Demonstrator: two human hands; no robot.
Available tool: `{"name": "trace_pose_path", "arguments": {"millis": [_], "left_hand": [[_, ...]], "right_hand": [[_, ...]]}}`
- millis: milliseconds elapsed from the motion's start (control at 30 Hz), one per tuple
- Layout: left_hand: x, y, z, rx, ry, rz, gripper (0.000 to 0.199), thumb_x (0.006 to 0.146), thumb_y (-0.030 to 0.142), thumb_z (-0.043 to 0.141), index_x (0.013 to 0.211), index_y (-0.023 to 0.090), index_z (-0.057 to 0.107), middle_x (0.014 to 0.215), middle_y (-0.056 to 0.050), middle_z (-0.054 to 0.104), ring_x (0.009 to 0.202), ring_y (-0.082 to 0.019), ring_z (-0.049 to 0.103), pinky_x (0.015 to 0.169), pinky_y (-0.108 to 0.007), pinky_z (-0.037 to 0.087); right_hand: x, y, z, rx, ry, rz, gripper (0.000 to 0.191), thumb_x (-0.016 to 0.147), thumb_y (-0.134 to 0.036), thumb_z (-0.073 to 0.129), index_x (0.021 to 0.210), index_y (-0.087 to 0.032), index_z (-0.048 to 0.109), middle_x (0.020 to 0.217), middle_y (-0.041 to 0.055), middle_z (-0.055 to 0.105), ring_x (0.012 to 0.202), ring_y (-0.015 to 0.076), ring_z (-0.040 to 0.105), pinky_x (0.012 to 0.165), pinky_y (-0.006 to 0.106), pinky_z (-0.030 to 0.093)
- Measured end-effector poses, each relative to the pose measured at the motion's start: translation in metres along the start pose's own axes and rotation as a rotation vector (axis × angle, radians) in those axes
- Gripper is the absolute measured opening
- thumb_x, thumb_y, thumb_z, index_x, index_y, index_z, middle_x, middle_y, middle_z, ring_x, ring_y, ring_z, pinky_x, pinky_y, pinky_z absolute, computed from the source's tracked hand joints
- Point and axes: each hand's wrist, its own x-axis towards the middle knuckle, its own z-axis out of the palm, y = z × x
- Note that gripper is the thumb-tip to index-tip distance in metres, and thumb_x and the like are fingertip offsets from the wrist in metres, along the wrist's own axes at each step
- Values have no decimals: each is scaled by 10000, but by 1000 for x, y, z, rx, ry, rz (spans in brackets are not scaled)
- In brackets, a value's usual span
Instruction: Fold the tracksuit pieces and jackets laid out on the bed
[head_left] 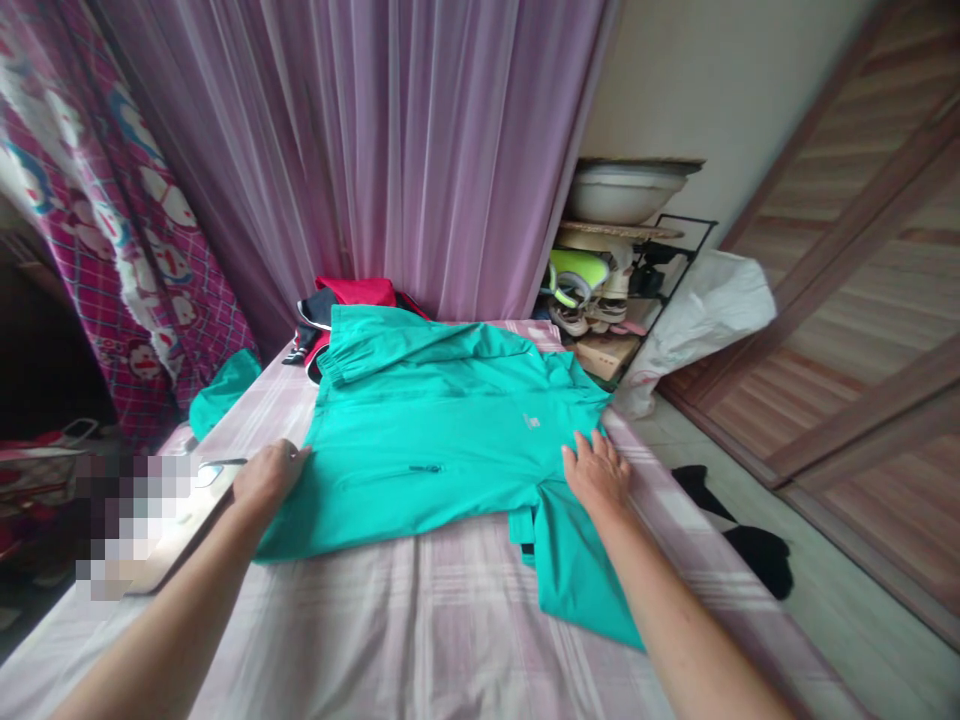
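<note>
A teal jacket point(420, 430) lies spread sideways on a checked bedcloth point(450, 620), with a short dark pocket zip and a small pale logo showing. One sleeve point(435, 345) is laid across its far side. The other sleeve point(577, 570) hangs toward me, partly behind my right forearm. My left hand point(271, 472) is closed on the jacket's left edge, by the hem; its fingertips are partly hidden. My right hand point(600, 472) rests flat near the collar end, fingers apart, touching the cloth.
A pale flat object point(180, 525), partly blurred out, lies beside my left wrist. Red and dark clothing point(352, 292) is heaped behind the jacket, and another teal cloth point(225, 390) hangs at the left edge. A shoe rack point(660, 285) and white bag point(709, 310) stand right.
</note>
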Motion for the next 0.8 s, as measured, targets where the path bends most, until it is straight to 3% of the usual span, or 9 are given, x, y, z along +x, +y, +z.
{"name": "trace_pose_path", "arguments": {"millis": [67, 133, 267, 400, 633, 700, 800], "left_hand": [[-1, -2, 2, 21, -14, 20, 589, 909, 585, 324, 1087, 143, 671, 1212, -205, 680, 1121, -363, 638, 849, -420, 504], [-5, -1, 2, 56, -25, 36, 598, 892, 602, 347, 1075, 136, 672, 1201, -212, 681, 1121, -361, 637, 847, -415, 504], [-18, 11, 0, 112, -20, 14, 535, 910, 504, 356, 1141, 113, 640, 1235, -231, 660, 1137, -354, 636, 843, -412, 506], [-25, 11, -4, 76, 19, -26, 535, 949, 459, 267, 1189, 109, 593, 1211, -236, 673, 1075, -352, 667, 804, -415, 509], [-28, -19, 1, 74, 11, 22, 522, 929, 490, 335, 1229, 127, 562, 1163, -209, 701, 1047, -349, 677, 822, -393, 498], [-33, -19, 4, 79, 24, 16, 525, 930, 448, 348, 1308, 125, 517, 1194, -206, 686, 1060, -351, 670, 818, -403, 503], [-42, -5, 6, 109, 139, 62, 513, 945, 332, 323, 1391, 121, 465, 1307, -210, 617, 1129, -338, 637, 871, -420, 500]], "right_hand": [[10, 13, -5, 26, -25, 103, 576, 987, -434, 302, 1436, -121, 481, 1405, 228, 537, 1254, 327, 534, 980, 478, 436], [21, 24, -10, 56, -136, 175, 612, 966, -473, 357, 1423, -85, 480, 1279, 250, 619, 1163, 340, 602, 914, 465, 480], [39, 36, -20, 111, -288, 164, 545, 926, -429, 462, 1346, -103, 576, 1216, 220, 671, 1082, 328, 660, 863, 415, 517], [42, 47, -28, 118, -272, 85, 506, 918, -303, 435, 1386, -155, 563, 1278, 172, 660, 1114, 307, 655, 890, 387, 511], [27, 74, -21, 16, -362, -47, 506, 876, -391, 521, 1323, -173, 618, 1270, 169, 662, 1118, 331, 648, 870, 423, 523], [23, 71, -24, -26, -327, -4, 495, 869, -436, 532, 1274, -176, 651, 1206, 189, 682, 1076, 351, 660, 826, 460, 534], [22, 51, -40, -88, -163, 11, 482, 890, -471, 496, 1251, -195, 660, 1204, 214, 661, 1081, 366, 643, 822, 499, 524]]}}
